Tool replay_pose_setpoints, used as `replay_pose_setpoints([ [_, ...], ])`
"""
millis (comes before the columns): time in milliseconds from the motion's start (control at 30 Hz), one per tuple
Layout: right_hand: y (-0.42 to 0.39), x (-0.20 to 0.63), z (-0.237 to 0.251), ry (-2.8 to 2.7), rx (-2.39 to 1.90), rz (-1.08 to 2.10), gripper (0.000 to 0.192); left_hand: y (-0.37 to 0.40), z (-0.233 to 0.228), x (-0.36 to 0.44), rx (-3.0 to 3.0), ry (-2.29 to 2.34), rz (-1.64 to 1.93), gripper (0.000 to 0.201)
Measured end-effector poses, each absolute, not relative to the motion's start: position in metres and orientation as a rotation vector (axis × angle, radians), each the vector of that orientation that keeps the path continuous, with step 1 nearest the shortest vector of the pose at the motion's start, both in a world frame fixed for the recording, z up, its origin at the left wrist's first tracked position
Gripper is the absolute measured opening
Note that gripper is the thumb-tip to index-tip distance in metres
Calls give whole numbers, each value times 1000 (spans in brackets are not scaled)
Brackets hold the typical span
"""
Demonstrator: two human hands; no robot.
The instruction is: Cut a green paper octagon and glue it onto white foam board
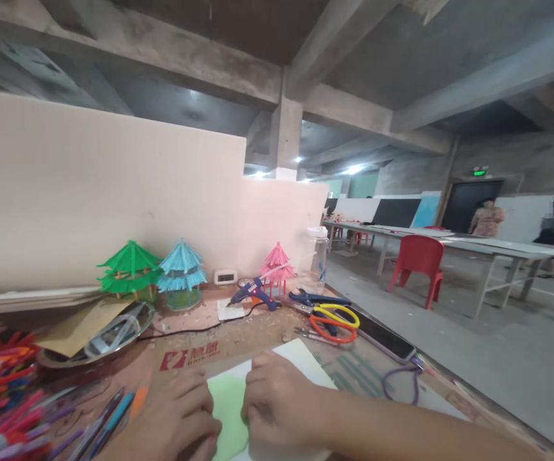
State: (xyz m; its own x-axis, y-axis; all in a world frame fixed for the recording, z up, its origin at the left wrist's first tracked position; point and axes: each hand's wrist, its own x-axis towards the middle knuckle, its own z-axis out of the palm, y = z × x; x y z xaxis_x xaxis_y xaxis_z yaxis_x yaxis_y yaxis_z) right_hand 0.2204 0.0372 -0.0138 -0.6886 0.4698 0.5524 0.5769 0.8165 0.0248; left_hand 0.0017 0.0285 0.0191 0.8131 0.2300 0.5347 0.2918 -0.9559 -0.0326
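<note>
A light green sheet with a rounded outline [229, 406] lies on a white sheet of paper [303, 358] at the front of the table. My left hand [178, 410] is curled at its left edge, fingertips closed on it. On the opposite edge, my right hand [281, 400] presses down with the fingers bent and the thumb tucked in. The thumb's contact is partly hidden under the knuckles. Pens [109, 422] lie just left of my left hand. Beyond my right hand are scissors with yellow and orange handles [334, 323].
Green [130, 266], blue [182, 272] and pink [277, 261] paper pavilions stand along the partition. A blue glue gun [253, 293], pliers [318, 298], a phone [385, 336] and a clear bottle [318, 259] lie or stand to the right. Colourful pipe cleaners [6, 390] fill the left. Two people are far off.
</note>
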Motion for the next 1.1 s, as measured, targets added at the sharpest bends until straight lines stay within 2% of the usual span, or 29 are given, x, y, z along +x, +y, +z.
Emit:
replay_pose_setpoints([
  [333,25,231,-7,-2396,-597,-83,26,36,4,-5,-2968,-477,-806,23],
  [533,25,234,-6,-2404,-667,-10,23,35,6,-3,-2974,-449,-701,29],
  [900,24,234,-6,-2486,-603,-33,27,35,5,-2,-2927,-423,-786,25],
  [1100,24,238,-4,-2392,-580,197,25,35,5,-4,-2944,-458,-843,20],
])
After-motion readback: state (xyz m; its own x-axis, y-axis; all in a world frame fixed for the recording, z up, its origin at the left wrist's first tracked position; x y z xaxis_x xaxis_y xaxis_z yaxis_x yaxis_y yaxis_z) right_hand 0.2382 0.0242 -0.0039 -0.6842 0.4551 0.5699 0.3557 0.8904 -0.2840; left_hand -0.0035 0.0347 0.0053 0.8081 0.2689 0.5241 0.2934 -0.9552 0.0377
